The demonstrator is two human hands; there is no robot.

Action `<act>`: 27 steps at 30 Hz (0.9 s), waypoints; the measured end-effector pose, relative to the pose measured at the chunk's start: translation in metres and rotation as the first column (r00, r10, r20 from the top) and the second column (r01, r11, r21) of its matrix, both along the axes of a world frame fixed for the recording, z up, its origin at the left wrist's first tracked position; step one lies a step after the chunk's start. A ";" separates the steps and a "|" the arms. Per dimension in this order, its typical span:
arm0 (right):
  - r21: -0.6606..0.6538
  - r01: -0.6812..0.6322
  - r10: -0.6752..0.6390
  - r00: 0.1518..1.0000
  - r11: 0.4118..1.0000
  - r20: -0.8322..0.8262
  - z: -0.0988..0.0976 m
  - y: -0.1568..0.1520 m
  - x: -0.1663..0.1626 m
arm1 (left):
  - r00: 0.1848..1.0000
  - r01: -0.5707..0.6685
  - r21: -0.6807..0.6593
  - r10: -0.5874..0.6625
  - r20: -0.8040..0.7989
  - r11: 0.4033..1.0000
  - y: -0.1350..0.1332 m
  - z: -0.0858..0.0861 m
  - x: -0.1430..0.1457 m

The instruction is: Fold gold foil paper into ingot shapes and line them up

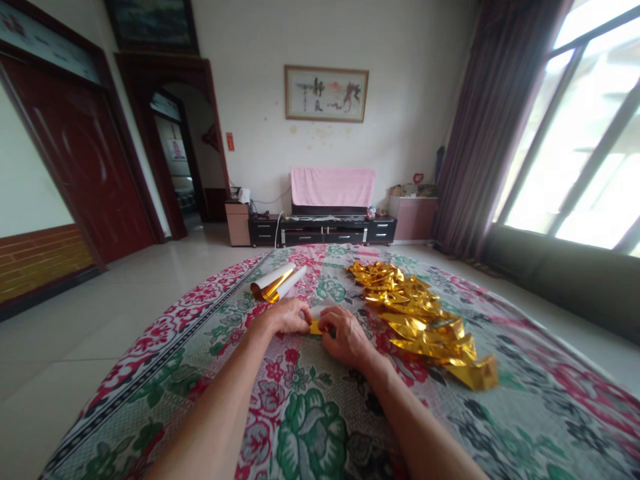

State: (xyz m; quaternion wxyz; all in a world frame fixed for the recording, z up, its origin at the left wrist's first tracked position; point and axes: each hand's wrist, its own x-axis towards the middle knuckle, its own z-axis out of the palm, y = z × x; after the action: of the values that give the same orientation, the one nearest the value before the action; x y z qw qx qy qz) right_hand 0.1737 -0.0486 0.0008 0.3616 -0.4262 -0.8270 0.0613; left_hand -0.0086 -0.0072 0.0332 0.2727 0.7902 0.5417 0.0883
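My left hand (291, 316) and my right hand (344, 333) meet over the middle of the table, fingers curled and pinching a small sheet of gold foil paper (315, 327) between them. A strip of its gold side shows in the gap, with a pale part behind it; the rest is hidden by my fingers. Beyond my left hand lie loosely rolled sheets of gold foil paper (278, 283), white on the outside. To the right of my right hand, several folded gold paper ingots (420, 320) lie in an overlapping heap running toward me.
A flowered cloth (310, 427) covers the round table. Past its far edge stands a low black TV cabinet (325, 233), with a pink towel (333, 187) draped above it. Purple curtains (493, 133) hang by the window at right; a dark red door (80, 147) is at left.
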 end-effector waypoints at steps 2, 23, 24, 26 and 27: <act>-0.004 0.046 -0.046 0.998 0.999 0.045 -0.001 -0.001 -0.002 | 0.999 -0.031 0.075 0.033 -0.031 0.997 0.001 -0.001 0.001; -0.096 0.304 -0.283 0.940 0.948 0.189 0.014 0.003 0.004 | 0.979 0.082 0.433 0.008 -0.202 0.898 -0.010 0.006 0.024; -0.109 0.314 -0.289 0.937 0.943 0.193 0.014 0.003 0.006 | 0.978 0.082 0.432 0.011 -0.209 0.898 -0.011 0.006 0.024; -0.123 0.314 -0.287 0.937 0.941 0.198 0.013 0.003 0.009 | 0.977 0.077 0.402 0.011 -0.213 0.912 -0.012 0.007 0.025; -0.124 0.309 -0.281 0.939 0.943 0.198 0.013 0.003 0.009 | 0.977 0.070 0.380 0.013 -0.213 0.922 -0.012 0.007 0.025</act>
State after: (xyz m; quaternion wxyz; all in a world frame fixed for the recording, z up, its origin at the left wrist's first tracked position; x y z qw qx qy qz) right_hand 0.1829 -0.0453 0.0137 0.2579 -0.5758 -0.7752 0.0314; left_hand 0.0164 -0.0196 0.0402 0.0541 0.8410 0.5280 0.1048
